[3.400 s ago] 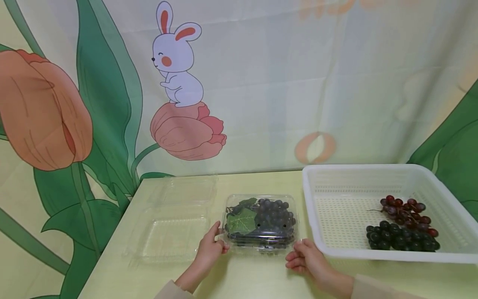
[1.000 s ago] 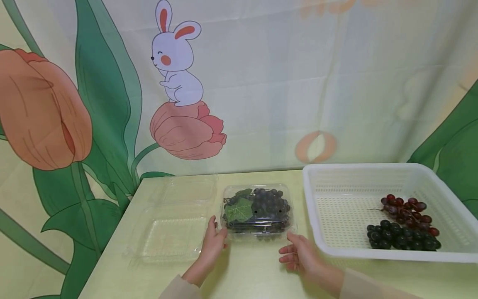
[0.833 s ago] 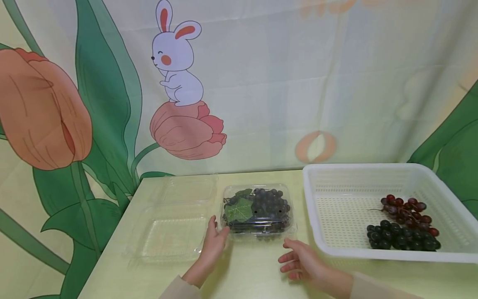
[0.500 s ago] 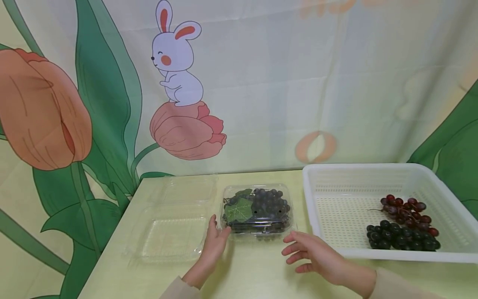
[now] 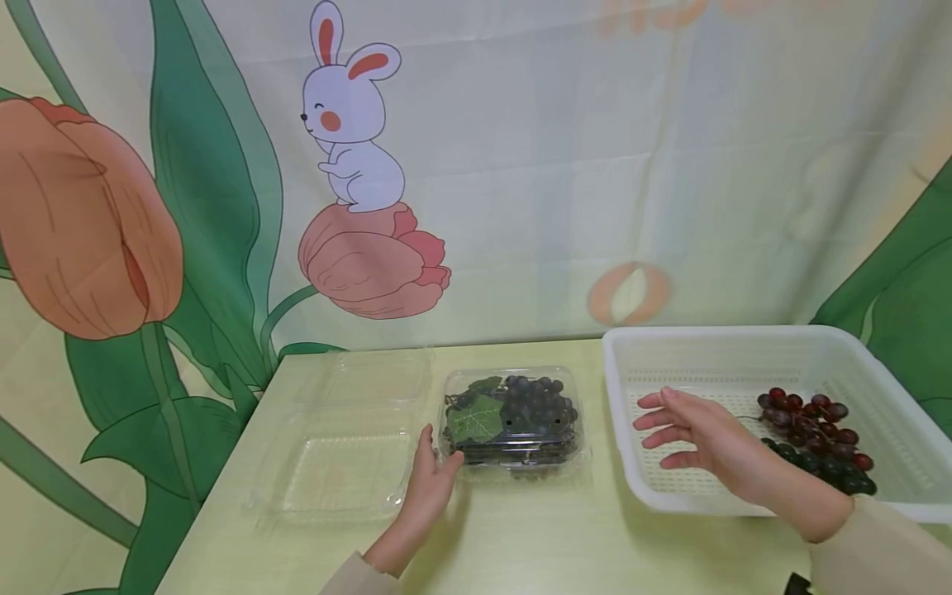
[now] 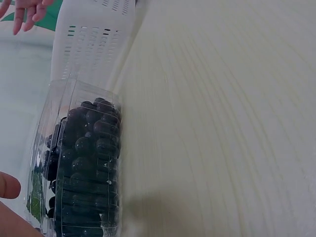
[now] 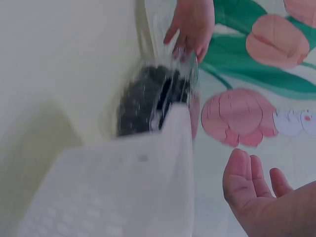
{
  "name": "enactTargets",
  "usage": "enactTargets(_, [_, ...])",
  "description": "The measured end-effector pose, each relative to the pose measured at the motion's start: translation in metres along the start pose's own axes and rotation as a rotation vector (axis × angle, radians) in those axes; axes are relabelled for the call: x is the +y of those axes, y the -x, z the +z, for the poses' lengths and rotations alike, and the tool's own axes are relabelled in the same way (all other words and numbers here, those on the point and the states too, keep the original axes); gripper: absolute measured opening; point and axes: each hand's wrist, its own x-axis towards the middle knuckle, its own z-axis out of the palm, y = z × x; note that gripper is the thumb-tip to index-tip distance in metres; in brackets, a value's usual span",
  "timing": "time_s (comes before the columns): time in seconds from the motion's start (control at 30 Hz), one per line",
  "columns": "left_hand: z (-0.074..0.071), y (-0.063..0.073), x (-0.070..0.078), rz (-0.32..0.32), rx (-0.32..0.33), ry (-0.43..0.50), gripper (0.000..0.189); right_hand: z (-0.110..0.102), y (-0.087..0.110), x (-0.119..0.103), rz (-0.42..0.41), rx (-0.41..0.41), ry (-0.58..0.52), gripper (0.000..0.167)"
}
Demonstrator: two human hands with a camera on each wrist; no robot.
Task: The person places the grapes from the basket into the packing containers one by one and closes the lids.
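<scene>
Hands (image 5: 430, 489) (image 5: 706, 436) released: left beside box (image 5: 521, 447), right over basket (image 5: 714, 332) (head view alone shows red grapes (image 5: 806, 416)).

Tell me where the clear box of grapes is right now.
The clear box sits on the table, low-centre in the head view, between the left hand and the white basket.

Backed by a pale curtain (image 5: 521, 149) printed with tulips (image 5: 89, 223) and a rabbit (image 5: 357, 107). Lit softly across a yellowish worktop (image 5: 513, 545).

Two clear plastic clamshell boxes (image 5: 516, 463) (image 5: 349, 475), one white plastic basket (image 5: 717, 333). In it: one red grape bunch (image 5: 806, 420), one black bunch (image 5: 836, 471). Two bare hands (image 5: 427, 492) (image 5: 706, 436).
</scene>
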Motion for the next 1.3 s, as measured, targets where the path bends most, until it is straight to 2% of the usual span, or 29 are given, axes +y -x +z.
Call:
enactTargets(0.2, [0.0, 0.0, 0.0, 0.004, 0.002, -0.012, 0.067, -0.035, -0.002, -0.002, -0.039, 0.084, 0.161, 0.056])
enactTargets(0.4, [0.0, 0.0, -0.002, -0.007, 0.008, -0.024, 0.067, -0.069, -0.003, 0.004, -0.07, 0.174, 0.447, 0.062])
enactTargets(0.53, [0.0, 0.0, -0.002, -0.001, 0.01, -0.023, 0.067, -0.086, 0.0, 0.009, -0.066, 0.219, 0.585, 0.064])
enactTargets(0.8, [0.001, -0.001, -0.002, 0.005, 0.013, -0.029, 0.067, -0.122, 0.001, 0.024, -0.072, 0.323, 0.895, 0.069])
enactTargets(0.93, [0.0, 0.0, -0.003, 0.0, 0.015, -0.031, 0.068, -0.141, 0.0, 0.036, -0.084, 0.41, 1.022, 0.072])
enactTargets(1.0, [0.0, 0.0, -0.003, -0.001, 0.015, -0.032, 0.068, -0.15, 0.001, 0.042, -0.052, 0.462, 1.076, 0.076])
enactTargets(1.1, [0.001, 0.0, -0.004, 0.0, 0.016, -0.032, 0.068, -0.16, 0.003, 0.051, 0.047, 0.526, 1.146, 0.085])
enactTargets(1.2, [0.001, -0.001, -0.005, 0.005, 0.016, -0.033, 0.068, -0.169, 0.007, 0.058, 0.138, 0.56, 1.162, 0.09])
enactTargets(1.3, [0.001, -0.002, -0.005, 0.013, 0.017, -0.037, 0.067, -0.178, 0.01, 0.065, 0.183, 0.584, 1.145, 0.093])
